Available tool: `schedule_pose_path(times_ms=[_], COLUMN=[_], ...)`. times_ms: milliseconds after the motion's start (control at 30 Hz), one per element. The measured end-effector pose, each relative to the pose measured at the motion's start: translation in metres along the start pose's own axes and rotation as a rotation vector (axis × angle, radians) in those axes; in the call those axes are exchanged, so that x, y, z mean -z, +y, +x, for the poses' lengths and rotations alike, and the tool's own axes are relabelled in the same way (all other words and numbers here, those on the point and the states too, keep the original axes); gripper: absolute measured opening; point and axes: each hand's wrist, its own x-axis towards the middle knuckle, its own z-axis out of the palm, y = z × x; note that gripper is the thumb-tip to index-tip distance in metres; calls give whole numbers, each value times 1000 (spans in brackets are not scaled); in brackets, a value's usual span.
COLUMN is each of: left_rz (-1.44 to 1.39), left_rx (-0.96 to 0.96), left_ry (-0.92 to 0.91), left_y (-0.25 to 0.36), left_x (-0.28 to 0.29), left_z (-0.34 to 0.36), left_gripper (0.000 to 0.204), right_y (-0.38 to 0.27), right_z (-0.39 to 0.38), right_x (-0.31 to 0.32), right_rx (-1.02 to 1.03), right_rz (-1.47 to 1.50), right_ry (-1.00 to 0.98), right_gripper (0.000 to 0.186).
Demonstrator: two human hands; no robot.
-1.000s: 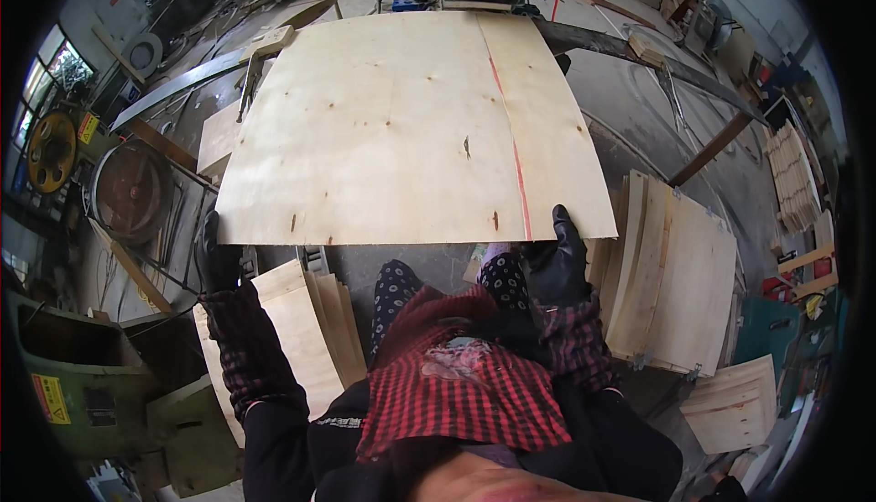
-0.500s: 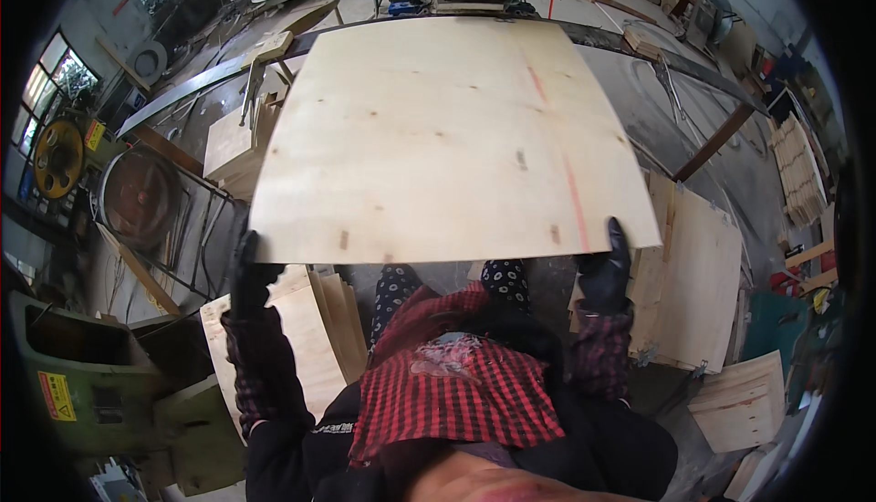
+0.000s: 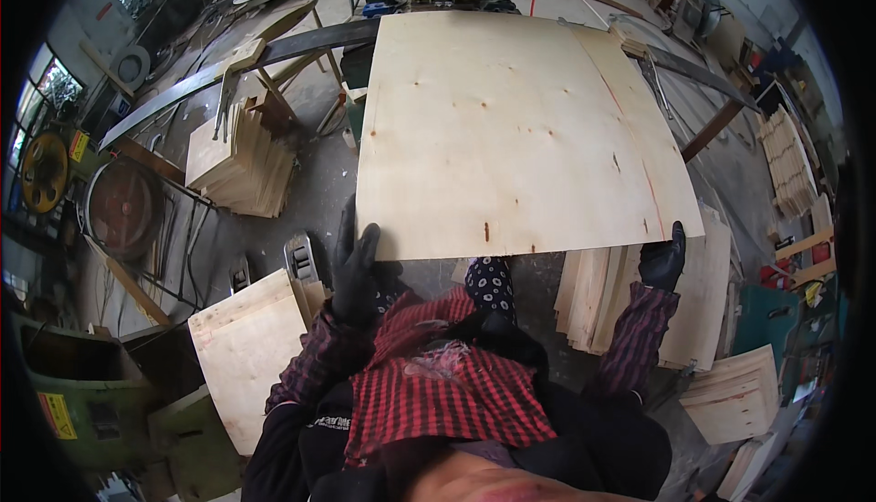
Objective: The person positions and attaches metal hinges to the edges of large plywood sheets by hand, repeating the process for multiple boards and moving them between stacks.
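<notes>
A large pale plywood sheet [image 3: 511, 137] with knots and a reddish line along its right side lies before me, its far edge over a dark metal rail. My left hand [image 3: 356, 269], in a dark glove, grips its near left corner, one finger along the left edge. At the near right corner my right hand [image 3: 663, 260], also gloved, holds the edge with a digit on top and the other fingers hidden underneath.
Stacks of boards stand at left [image 3: 242, 160], beside my left arm [image 3: 251, 351], under the sheet's right corner [image 3: 593, 297] and at lower right [image 3: 735, 397]. The metal rail [image 3: 310, 43] crosses ahead. A green machine [image 3: 82, 402] stands at lower left.
The sheet has shifted to the right and turned slightly, with both hands moving right along with it. The board stack and floor at left have come into fuller view.
</notes>
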Motion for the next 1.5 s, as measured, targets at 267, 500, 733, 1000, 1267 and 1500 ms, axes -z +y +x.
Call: schedule_pose_path(times_ms=[267,500,733,1000,1267,1500], left_rz=[99,115,-923,-1323,-1262,-1308], left_rx=[-38,-57,677,968,711,705], left_ry=[95,44,-251,77,370,525], left_y=[10,4,-24,-99,-76,-115], left_x=[-15,-11,17,-50,-32,-51], left_z=[8,2,61,111,-30,33], left_gripper=[45,51,49,40,42,51], right_y=[6,69,82,81,38,-22], right_z=[12,-57,-68,-81,-177,-174], right_x=[1,-66,-99,-110,-107,-132], right_rx=[-100,-560,-499,-507,704,335], right_rz=[43,236,198,243,-1149,-488], right_ry=[-18,-206,-118,-93,-666,-258], right_gripper=[41,38,28,24,36,45])
